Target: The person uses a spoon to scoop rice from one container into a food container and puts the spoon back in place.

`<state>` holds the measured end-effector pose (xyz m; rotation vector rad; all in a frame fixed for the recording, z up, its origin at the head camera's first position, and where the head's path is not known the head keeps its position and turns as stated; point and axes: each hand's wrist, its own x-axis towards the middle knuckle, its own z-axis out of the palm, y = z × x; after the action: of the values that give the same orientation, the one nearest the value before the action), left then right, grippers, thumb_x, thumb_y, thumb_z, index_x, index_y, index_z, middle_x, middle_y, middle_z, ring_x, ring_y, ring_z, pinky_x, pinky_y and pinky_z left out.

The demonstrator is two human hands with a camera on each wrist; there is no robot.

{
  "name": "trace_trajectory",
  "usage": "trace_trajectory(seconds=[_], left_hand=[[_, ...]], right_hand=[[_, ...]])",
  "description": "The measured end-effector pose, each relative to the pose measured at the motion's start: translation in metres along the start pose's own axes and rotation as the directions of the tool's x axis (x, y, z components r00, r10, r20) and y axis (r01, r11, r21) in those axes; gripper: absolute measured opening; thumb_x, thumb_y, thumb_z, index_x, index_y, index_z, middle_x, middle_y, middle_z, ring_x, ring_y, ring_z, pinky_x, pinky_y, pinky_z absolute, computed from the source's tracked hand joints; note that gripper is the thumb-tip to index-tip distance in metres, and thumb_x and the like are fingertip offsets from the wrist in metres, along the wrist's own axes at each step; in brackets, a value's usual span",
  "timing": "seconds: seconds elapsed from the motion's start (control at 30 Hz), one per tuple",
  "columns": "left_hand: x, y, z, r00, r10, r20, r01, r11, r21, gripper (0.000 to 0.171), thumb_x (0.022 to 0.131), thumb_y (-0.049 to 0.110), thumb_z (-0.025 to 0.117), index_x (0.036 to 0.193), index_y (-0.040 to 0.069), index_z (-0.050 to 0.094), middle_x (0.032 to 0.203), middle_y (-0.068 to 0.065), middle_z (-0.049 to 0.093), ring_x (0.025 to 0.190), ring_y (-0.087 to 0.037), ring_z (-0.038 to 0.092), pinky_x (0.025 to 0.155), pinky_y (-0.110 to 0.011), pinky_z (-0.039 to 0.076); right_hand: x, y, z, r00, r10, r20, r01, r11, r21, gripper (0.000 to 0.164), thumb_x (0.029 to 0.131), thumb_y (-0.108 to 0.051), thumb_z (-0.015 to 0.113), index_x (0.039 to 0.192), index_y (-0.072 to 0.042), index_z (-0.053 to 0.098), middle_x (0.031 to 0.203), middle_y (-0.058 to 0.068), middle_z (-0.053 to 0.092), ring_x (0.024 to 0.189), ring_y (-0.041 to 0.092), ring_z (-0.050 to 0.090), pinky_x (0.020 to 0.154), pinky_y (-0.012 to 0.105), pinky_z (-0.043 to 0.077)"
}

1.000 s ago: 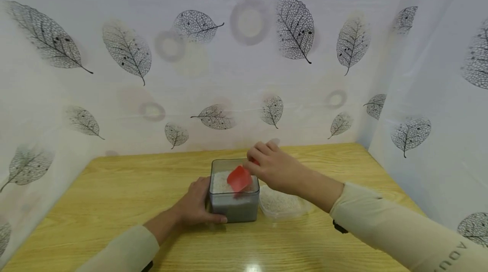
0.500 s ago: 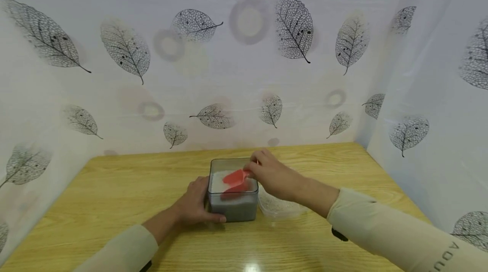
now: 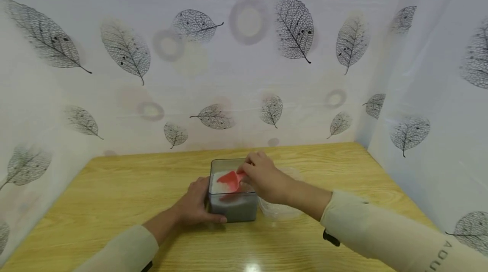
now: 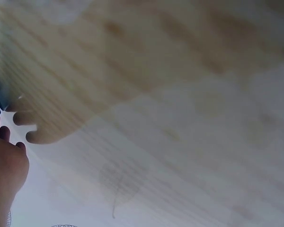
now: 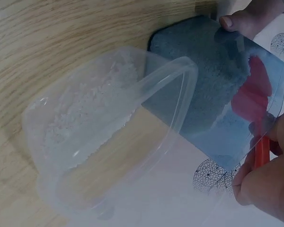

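Centrally, a red scoop [image 3: 230, 179] sits within a grey see-through bin [image 3: 238, 212] of white grains [image 3: 219, 187], its long axis running roughly left to right: bowl towards the left hand [image 3: 196, 206], handle [image 5: 261, 152] pinched by the nearer right hand [image 3: 264, 179]. The left hand grips the bin's left side. Just right stands a clear tub [image 3: 277, 213]. Lettering on the right sleeve [image 3: 375, 221] reads "ADU"; the rest is cut off.

the person's bare right hand [image 3: 263, 179] has moved left and lower, carrying the red plastic scoop [image 3: 229, 180] farther left inside the square, grey-tinted clear plastic container [image 3: 234, 212].
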<state>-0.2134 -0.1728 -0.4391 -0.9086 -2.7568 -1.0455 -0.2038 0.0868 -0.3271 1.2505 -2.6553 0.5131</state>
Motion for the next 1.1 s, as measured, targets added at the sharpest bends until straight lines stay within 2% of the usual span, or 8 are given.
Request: trace_trajectory(seconds=[0.27,0.57,0.77,1.1], left_hand=[[0.002,0.003,0.0,1.0,0.003,0.001,-0.003,1.0,0.002,0.102,0.062,0.066,0.085,0.146,0.03,0.041,0.134,0.013,0.054,0.112,-0.01,0.046,0.099,-0.044,0.034],[0.001,0.001,0.001,1.0,0.005,-0.014,-0.004,1.0,0.02,0.105,0.06,0.069,0.084,0.147,0.026,0.042,0.134,0.01,0.056,0.112,-0.011,0.048,0.099,-0.045,0.035],[-0.001,0.002,0.001,1.0,-0.013,-0.008,0.014,1.0,0.016,0.106,0.06,0.067,0.085,0.146,0.022,0.042,0.133,0.008,0.056,0.113,-0.012,0.048,0.102,-0.048,0.036],[0.0,0.004,0.0,1.0,0.013,-0.021,-0.012,1.0,0.025,0.103,0.06,0.065,0.085,0.144,0.022,0.044,0.132,0.007,0.058,0.113,-0.013,0.049,0.102,-0.048,0.036]], right_hand=[[-0.006,-0.001,0.004,0.996,0.091,-0.017,-0.089,0.993,0.079,0.019,0.096,-0.017,0.064,0.112,-0.007,0.067,0.103,0.002,0.056,0.096,0.019,0.043,0.084,0.037,0.035],[-0.012,0.004,0.007,0.991,0.099,-0.09,-0.09,0.99,0.108,0.019,0.098,-0.017,0.06,0.113,-0.007,0.067,0.103,0.004,0.055,0.094,0.019,0.042,0.085,0.036,0.036],[-0.018,0.012,0.01,0.981,0.118,-0.157,-0.1,0.988,0.114,0.018,0.097,-0.014,0.061,0.113,-0.006,0.066,0.105,0.007,0.055,0.103,0.026,0.046,0.088,0.041,0.041],[-0.028,0.02,0.002,0.961,0.221,-0.164,-0.177,0.952,0.249,0.022,0.1,-0.014,0.057,0.119,-0.005,0.064,0.109,0.006,0.056,0.101,0.021,0.043,0.082,0.035,0.04]])
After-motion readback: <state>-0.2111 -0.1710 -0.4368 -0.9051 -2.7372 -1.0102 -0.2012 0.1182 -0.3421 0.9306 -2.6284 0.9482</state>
